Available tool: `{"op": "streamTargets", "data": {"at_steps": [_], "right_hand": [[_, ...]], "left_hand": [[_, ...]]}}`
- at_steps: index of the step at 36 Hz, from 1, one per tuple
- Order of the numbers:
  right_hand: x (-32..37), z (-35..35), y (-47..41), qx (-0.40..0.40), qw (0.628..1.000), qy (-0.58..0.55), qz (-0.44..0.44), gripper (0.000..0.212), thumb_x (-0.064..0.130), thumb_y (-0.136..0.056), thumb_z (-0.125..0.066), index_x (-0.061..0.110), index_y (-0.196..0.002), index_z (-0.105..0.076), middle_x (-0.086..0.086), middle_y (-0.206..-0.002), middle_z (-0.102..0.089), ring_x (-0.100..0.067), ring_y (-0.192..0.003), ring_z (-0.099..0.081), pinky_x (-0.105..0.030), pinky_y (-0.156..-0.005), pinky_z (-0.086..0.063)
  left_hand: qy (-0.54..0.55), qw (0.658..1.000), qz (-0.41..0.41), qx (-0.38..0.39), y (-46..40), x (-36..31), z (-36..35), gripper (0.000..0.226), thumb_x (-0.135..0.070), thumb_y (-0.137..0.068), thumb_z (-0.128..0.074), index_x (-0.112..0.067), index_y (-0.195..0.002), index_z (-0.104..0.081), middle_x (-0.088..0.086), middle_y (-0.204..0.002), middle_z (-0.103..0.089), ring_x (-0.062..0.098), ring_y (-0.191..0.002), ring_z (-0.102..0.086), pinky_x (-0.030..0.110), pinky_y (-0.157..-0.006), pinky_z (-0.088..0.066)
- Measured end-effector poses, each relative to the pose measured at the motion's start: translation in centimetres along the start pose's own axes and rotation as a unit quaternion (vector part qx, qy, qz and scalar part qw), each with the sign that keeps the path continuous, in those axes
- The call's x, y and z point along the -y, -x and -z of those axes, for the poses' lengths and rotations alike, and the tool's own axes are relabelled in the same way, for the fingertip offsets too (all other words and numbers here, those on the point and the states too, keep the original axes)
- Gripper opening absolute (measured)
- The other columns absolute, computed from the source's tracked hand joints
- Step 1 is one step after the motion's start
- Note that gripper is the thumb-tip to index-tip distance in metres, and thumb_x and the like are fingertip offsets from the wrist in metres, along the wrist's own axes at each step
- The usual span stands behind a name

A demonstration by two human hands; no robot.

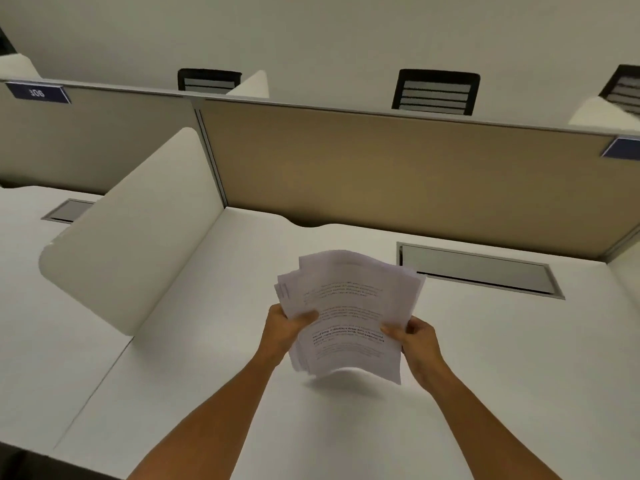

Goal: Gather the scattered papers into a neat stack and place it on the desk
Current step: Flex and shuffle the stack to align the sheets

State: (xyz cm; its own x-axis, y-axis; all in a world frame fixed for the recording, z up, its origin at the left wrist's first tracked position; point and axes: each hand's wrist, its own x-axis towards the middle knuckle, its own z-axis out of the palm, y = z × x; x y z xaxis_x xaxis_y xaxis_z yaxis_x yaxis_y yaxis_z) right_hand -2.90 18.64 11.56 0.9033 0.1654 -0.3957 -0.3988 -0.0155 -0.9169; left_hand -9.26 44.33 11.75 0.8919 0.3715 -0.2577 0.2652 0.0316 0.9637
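Note:
A bundle of several printed white papers (pixel 349 306) is held up above the white desk (pixel 485 375), its sheets fanned and uneven at the left and top edges. My left hand (pixel 285 327) grips the bundle's left side, thumb on the front sheet. My right hand (pixel 414 337) pinches its right edge, thumb on the front. The lower edge of the bundle hangs just above the desk and casts a shadow there. No loose papers lie on the desk in view.
A white side divider (pixel 131 237) stands at the left. A tan back partition (pixel 398 174) closes the far side. A grey cable hatch (pixel 478 270) sits in the desk at the back right. Black chair backs (pixel 436 91) show beyond the partition.

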Motion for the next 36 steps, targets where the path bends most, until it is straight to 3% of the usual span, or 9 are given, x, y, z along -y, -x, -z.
{"op": "streamTargets", "data": {"at_steps": [7, 11, 14, 20, 24, 27, 33, 36], "right_hand": [[-1.4, 5.8, 1.4, -0.026, 0.999, -0.037, 0.01, 0.031, -0.005, -0.078, -0.076, 0.009, -0.105, -0.071, -0.013, -0.105, -0.075, -0.039, -0.101, -0.068, -0.054, -0.09, -0.057], [-1.8, 7.4, 2.0, -0.021, 0.999, -0.033, 0.019, 0.038, 0.012, -0.072, -0.085, 0.013, -0.107, -0.071, -0.01, -0.104, -0.076, -0.036, -0.101, -0.069, -0.053, -0.086, -0.059], [-1.0, 8.0, 2.1, -0.011, 0.999, -0.033, 0.032, 0.057, 0.029, -0.056, -0.09, 0.014, -0.108, -0.072, -0.009, -0.102, -0.076, -0.034, -0.098, -0.071, -0.053, -0.083, -0.06], [0.7, 8.5, 2.0, 0.024, 0.997, -0.034, 0.061, 0.069, 0.045, -0.048, -0.094, 0.018, -0.108, -0.074, -0.012, -0.104, -0.076, -0.034, -0.099, -0.071, -0.055, -0.084, -0.059], [1.0, 8.1, 2.2, 0.071, 0.996, -0.02, 0.046, 0.054, 0.033, -0.058, -0.089, 0.021, -0.109, -0.075, -0.012, -0.105, -0.075, -0.035, -0.101, -0.071, -0.055, -0.085, -0.059], [0.9, 7.6, 2.6, 0.091, 0.995, -0.003, 0.048, 0.049, 0.035, -0.061, -0.087, 0.029, -0.108, -0.074, -0.009, -0.105, -0.075, -0.029, -0.099, -0.072, -0.053, -0.083, -0.06], [1.4, 7.9, 2.3, 0.035, 0.996, -0.021, 0.082, 0.044, 0.034, -0.063, -0.085, 0.018, -0.103, -0.077, -0.011, -0.098, -0.078, -0.03, -0.091, -0.074, -0.042, -0.078, -0.062], [1.0, 7.9, 2.2, 0.028, 0.996, -0.038, 0.077, 0.051, 0.04, -0.06, -0.084, 0.017, -0.105, -0.076, -0.014, -0.099, -0.076, -0.032, -0.091, -0.072, -0.044, -0.077, -0.06]], "left_hand": [[-0.017, 0.999, 0.009, 0.029, 1.2, 0.7, -6.0, 0.047, -0.037, -0.065, -0.081, -0.019, -0.108, -0.071, 0.003, -0.103, -0.075, 0.024, -0.094, -0.072, 0.047, -0.083, -0.061], [-0.024, 0.998, 0.017, 0.058, 1.8, 1.1, -7.9, 0.048, -0.036, -0.066, -0.081, -0.021, -0.11, -0.069, 0.0, -0.105, -0.075, 0.021, -0.095, -0.072, 0.046, -0.083, -0.061], [-0.016, 0.998, 0.009, 0.054, 2.0, 0.8, -8.7, 0.047, -0.035, -0.064, -0.084, -0.02, -0.107, -0.071, 0.002, -0.102, -0.076, 0.02, -0.091, -0.074, 0.042, -0.079, -0.062], [-0.004, 0.996, -0.003, 0.085, 1.9, -0.3, -9.3, 0.047, -0.031, -0.068, -0.083, -0.021, -0.112, -0.069, 0.004, -0.102, -0.075, 0.025, -0.094, -0.073, 0.048, -0.078, -0.062], [-0.018, 0.995, 0.003, 0.094, 1.8, -0.1, -9.7, 0.052, -0.037, -0.066, -0.084, -0.025, -0.114, -0.067, 0.003, -0.105, -0.075, 0.024, -0.096, -0.072, 0.049, -0.079, -0.062], [-0.017, 0.995, 0.014, 0.097, 1.7, 0.1, -9.7, 0.05, -0.036, -0.064, -0.085, -0.025, -0.11, -0.07, 0.003, -0.102, -0.076, 0.024, -0.093, -0.073, 0.049, -0.08, -0.061], [-0.04, 0.998, -0.011, 0.039, 1.1, -1.2, -8.8, 0.03, -0.042, -0.065, -0.08, -0.029, -0.092, -0.075, -0.004, -0.085, -0.078, 0.02, -0.081, -0.075, 0.033, -0.066, -0.062], [-0.037, 0.999, -0.006, 0.04, 1.0, -1.3, -8.4, 0.036, -0.042, -0.067, -0.08, -0.022, -0.096, -0.075, -0.001, -0.088, -0.078, 0.023, -0.082, -0.074, 0.036, -0.069, -0.063]]}}
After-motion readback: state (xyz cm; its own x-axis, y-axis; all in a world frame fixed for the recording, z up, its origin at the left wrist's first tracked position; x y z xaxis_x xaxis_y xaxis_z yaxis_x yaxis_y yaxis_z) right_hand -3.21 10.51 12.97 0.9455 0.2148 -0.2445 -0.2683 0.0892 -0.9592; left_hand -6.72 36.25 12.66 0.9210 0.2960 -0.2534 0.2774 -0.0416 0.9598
